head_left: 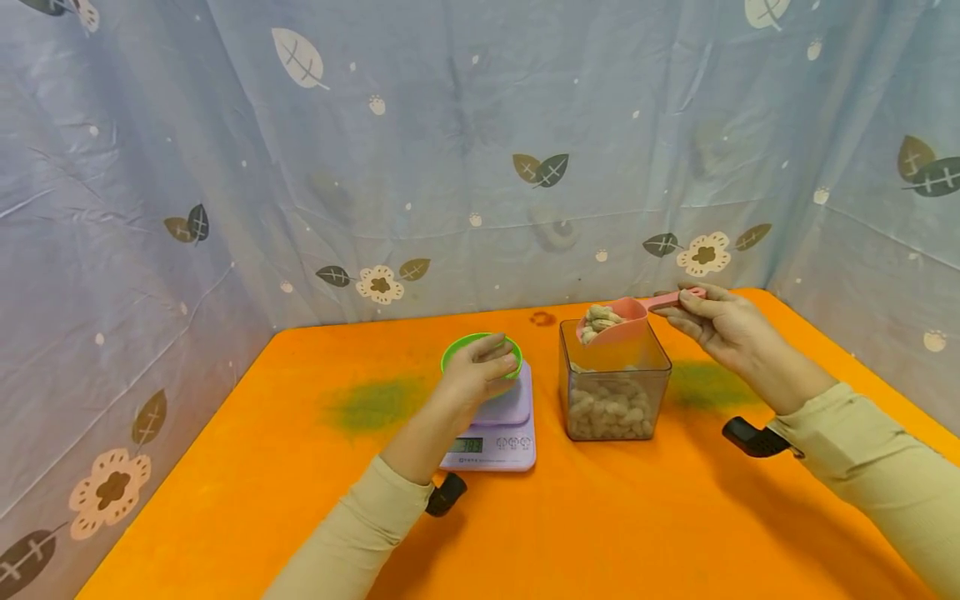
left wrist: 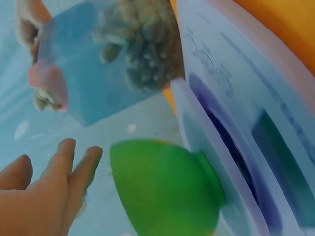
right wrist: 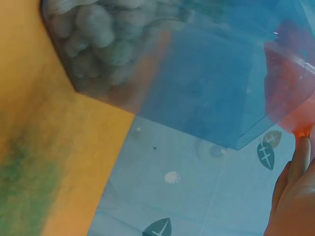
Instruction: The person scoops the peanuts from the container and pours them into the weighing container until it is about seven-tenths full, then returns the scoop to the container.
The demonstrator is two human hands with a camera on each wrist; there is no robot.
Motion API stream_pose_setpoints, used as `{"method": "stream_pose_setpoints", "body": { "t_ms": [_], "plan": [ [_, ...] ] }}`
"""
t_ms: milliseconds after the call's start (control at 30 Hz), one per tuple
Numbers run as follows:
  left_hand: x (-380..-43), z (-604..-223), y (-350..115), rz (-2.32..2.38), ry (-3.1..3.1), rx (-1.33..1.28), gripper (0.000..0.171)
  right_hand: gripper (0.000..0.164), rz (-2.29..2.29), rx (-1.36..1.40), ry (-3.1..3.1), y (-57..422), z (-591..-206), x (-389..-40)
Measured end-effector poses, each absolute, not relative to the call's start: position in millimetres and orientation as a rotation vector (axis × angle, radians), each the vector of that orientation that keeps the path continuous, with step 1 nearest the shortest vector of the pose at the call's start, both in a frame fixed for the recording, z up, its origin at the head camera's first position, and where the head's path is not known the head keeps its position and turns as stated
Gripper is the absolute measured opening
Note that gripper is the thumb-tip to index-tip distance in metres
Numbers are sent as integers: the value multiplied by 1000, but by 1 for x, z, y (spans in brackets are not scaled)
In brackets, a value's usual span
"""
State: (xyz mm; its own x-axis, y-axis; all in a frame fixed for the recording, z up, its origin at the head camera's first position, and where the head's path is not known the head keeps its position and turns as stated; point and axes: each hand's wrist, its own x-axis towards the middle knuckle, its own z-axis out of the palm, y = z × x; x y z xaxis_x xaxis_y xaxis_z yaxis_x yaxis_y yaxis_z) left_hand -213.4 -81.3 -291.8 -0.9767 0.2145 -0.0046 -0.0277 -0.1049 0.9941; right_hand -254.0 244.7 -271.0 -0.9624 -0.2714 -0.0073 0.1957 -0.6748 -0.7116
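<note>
In the head view my right hand [head_left: 731, 329] grips the handle of a pink scoop [head_left: 626, 321] over the mouth of a clear square container [head_left: 615, 400]. Several peanuts in their shells [head_left: 600, 321] lie in the scoop, and more fill the container's lower part. My left hand [head_left: 476, 375] is held above and beside a green bowl [head_left: 459, 342] on a lilac kitchen scale [head_left: 510, 450]. In the left wrist view its fingers [left wrist: 64, 172] are extended, apart from the bowl [left wrist: 167, 187]. The inside of the bowl is mostly hidden by the hand.
An orange cloth [head_left: 600, 525] with greenish patches covers the table. Blue-grey curtains [head_left: 480, 150] with leaf and flower prints enclose the back and both sides. The scale's display [head_left: 468, 445] appears to read 383. Black wrist cameras [head_left: 753, 437] sit on both forearms.
</note>
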Motion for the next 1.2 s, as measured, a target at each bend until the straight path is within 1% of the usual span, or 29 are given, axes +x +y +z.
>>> {"method": "stream_pose_setpoints", "body": {
  "t_ms": [200,533,600,700,833,867,933,1200],
  "plan": [
    [-212,-290,-101,2244,2011,158,54,77,-2673,-153,1072,239,-266,-255],
    [-212,-291,-132,2213,2175,73,55,80,-2657,-150,1112,218,-257,-258],
    [-212,-292,-136,2216,2189,70,55,79,-2651,-157,1120,214,-255,-258],
    [-213,-294,-141,2217,2215,67,55,72,-2653,-166,1100,207,-252,-258],
    [-215,-296,-148,2212,2259,43,55,72,-2635,-191,1136,199,-249,-257],
    [-216,-296,-149,2210,2266,37,55,77,-2625,-197,1161,196,-248,-256],
    [-218,-299,-152,2203,2272,12,56,79,-2606,-207,1225,192,-247,-257],
    [-231,-308,-158,2194,2197,-31,57,71,-2532,-198,1405,175,-245,-259]
  ]
}}
